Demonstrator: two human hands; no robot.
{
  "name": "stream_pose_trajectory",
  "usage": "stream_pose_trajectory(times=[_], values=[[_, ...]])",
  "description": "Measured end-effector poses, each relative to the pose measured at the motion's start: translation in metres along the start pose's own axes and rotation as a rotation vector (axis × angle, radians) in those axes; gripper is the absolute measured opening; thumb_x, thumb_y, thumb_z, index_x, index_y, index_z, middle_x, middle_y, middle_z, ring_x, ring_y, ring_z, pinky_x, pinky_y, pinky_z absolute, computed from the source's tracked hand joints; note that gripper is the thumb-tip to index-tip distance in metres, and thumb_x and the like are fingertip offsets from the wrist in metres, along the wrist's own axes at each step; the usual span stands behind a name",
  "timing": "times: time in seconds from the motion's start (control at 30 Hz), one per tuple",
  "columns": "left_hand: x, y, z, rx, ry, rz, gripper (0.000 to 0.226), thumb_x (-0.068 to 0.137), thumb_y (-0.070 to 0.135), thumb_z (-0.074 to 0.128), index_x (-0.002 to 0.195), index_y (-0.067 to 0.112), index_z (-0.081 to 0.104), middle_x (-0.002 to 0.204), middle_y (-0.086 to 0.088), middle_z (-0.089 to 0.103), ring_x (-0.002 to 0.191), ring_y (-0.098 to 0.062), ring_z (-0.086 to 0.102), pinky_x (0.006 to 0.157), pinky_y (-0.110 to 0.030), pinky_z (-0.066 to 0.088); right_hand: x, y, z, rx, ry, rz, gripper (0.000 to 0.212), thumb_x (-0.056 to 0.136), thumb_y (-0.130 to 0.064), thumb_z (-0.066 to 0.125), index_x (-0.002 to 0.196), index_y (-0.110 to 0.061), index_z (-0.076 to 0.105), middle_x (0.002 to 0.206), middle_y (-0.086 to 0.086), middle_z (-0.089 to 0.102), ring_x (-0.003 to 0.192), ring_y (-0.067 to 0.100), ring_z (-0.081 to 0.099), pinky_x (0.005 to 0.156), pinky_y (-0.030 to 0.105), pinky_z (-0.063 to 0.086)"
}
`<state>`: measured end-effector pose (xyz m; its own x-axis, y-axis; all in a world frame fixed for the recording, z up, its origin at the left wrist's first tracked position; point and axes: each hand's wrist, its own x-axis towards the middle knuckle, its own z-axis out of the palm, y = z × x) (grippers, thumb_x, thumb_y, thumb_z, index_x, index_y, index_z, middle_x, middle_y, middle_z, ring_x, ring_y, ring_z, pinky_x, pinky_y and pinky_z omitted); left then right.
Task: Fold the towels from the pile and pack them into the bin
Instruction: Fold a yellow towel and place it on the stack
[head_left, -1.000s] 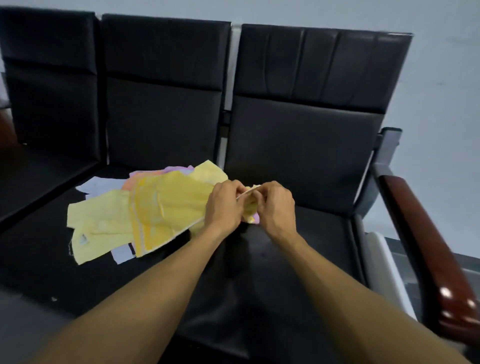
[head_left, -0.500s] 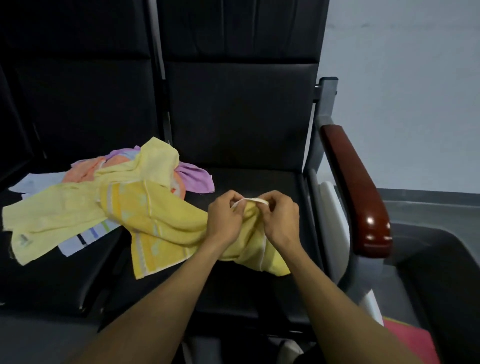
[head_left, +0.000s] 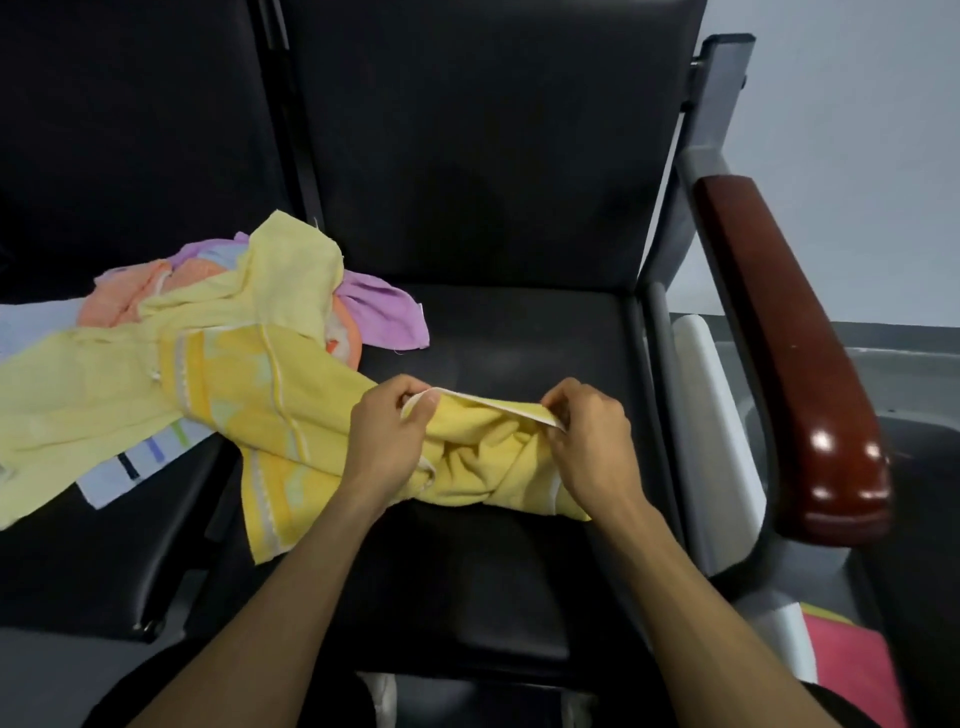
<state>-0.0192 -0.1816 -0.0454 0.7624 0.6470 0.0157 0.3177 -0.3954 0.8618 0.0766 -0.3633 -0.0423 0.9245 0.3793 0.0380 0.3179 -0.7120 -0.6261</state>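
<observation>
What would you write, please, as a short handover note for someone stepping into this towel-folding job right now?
Left hand: pinches the white hem of the bright yellow towel.
Right hand: pinches the same hem further along; the edge is stretched between the two hands.
The towel lies bunched on the black seat, its far end still draped toward the pile of pale yellow, orange, purple and striped towels on the left.
Done: one towel is singled out; nothing looks folded yet.
Left: spread and fold this towel, then the others, and pack them. No bin is clearly identifiable in view.
</observation>
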Motion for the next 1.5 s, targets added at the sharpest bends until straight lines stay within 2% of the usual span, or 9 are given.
stream_pose_trajectory(times=[0.17, 0.4, 0.53, 0.7, 0.87, 1.0, 1.13, 1.27, 1.5], values=[[0.006, -0.013, -0.008, -0.042, 0.012, -0.026, 0.015, 0.098, 0.011, 0.059, 0.084, 0.010, 0.066, 0.072, 0.007, 0.062, 0.068, -0.007, 0.056, 0.068, -0.027, 0.045, 0.004, -0.002, 0.008, 0.146, 0.013, 0.042, 0.031, 0.081, 0.007, 0.057, 0.084, -0.023, 0.064, 0.079, -0.012, 0.065, 0.075, 0.002, 0.061, 0.059, 0.014, 0.046], [0.013, -0.018, -0.011, -0.175, 0.161, -0.157, 0.019, 0.104, 0.016, 0.051, 0.090, 0.006, 0.058, 0.053, 0.011, 0.036, 0.045, -0.004, 0.030, 0.050, -0.026, 0.027, 0.009, 0.002, 0.012, 0.025, 0.098, -0.067, 0.023, 0.088, 0.005, 0.055, 0.097, -0.011, 0.068, 0.095, -0.003, 0.053, 0.083, 0.017, 0.056, 0.066, 0.033, 0.050], [0.014, -0.013, -0.008, -0.206, 0.166, -0.155, 0.016, 0.104, 0.018, 0.052, 0.092, 0.011, 0.060, 0.058, 0.008, 0.037, 0.045, -0.005, 0.033, 0.052, -0.028, 0.029, 0.013, 0.003, 0.004, 0.158, 0.110, -0.016, 0.010, 0.098, -0.010, 0.056, 0.094, -0.012, 0.065, 0.089, -0.003, 0.062, 0.079, 0.009, 0.058, 0.066, 0.020, 0.045], [0.007, 0.007, -0.005, -0.194, 0.011, -0.002, 0.013, 0.098, 0.020, 0.064, 0.110, 0.022, 0.064, 0.098, 0.014, 0.066, 0.087, -0.001, 0.062, 0.078, -0.014, 0.045, 0.011, -0.012, 0.001, 0.345, -0.097, -0.065, 0.019, 0.103, -0.017, 0.049, 0.084, -0.016, 0.051, 0.061, -0.001, 0.052, 0.053, 0.009, 0.044, 0.047, 0.018, 0.031], [-0.001, 0.024, 0.003, -0.330, -0.142, 0.079, 0.025, 0.102, 0.032, 0.057, 0.126, 0.031, 0.061, 0.059, 0.001, 0.052, 0.051, -0.014, 0.043, 0.052, -0.025, 0.040, 0.007, -0.027, 0.004, 0.607, -0.044, -0.085, 0.028, 0.103, -0.020, 0.053, 0.078, -0.007, 0.056, 0.064, 0.005, 0.053, 0.060, 0.008, 0.045, 0.055, 0.022, 0.037], [0.010, 0.023, -0.003, -0.291, 0.014, 0.016, 0.022, 0.103, 0.021, 0.056, 0.121, 0.027, 0.066, 0.099, 0.010, 0.072, 0.089, -0.004, 0.065, 0.086, -0.031, 0.054, 0.012, -0.023, 0.006, 0.714, -0.045, 0.065, 0.023, 0.101, -0.021, 0.057, 0.079, -0.014, 0.060, 0.065, -0.011, 0.055, 0.062, 0.003, 0.049, 0.060, 0.021, 0.041], [0.000, 0.032, 0.009, -0.124, -0.331, 0.094, 0.021, 0.097, 0.031, 0.064, 0.118, 0.026, 0.066, 0.076, 0.011, 0.069, 0.066, -0.002, 0.061, 0.063, -0.021, 0.045, 0.006, -0.029, 0.009, 0.695, -0.248, -0.095, 0.012, 0.098, -0.010, 0.060, 0.093, -0.014, 0.070, 0.083, -0.005, 0.071, 0.078, 0.006, 0.065, 0.070, 0.020, 0.048], [0.010, 0.021, 0.006, 0.013, -0.096, 0.127, 0.028, 0.095, 0.033, 0.056, 0.071, 0.019, 0.058, 0.063, 0.007, 0.055, 0.062, -0.010, 0.050, 0.066, -0.038, 0.042, 0.009, -0.023, 0.006, 0.490, -0.159, -0.129, 0.016, 0.095, -0.024, 0.067, 0.079, -0.020, 0.068, 0.073, -0.011, 0.067, 0.072, 0.003, 0.062, 0.065, 0.017, 0.044], [0.021, 0.001, -0.004, -0.228, 0.122, -0.047, 0.038, 0.104, 0.028, 0.055, 0.073, 0.006, 0.057, 0.063, 0.000, 0.052, 0.064, -0.015, 0.049, 0.066, -0.040, 0.045, 0.015, -0.017, 0.004, 0.570, 0.042, 0.097, 0.017, 0.091, -0.027, 0.071, 0.076, -0.022, 0.066, 0.072, -0.017, 0.067, 0.069, -0.002, 0.058, 0.063, 0.010, 0.041]])
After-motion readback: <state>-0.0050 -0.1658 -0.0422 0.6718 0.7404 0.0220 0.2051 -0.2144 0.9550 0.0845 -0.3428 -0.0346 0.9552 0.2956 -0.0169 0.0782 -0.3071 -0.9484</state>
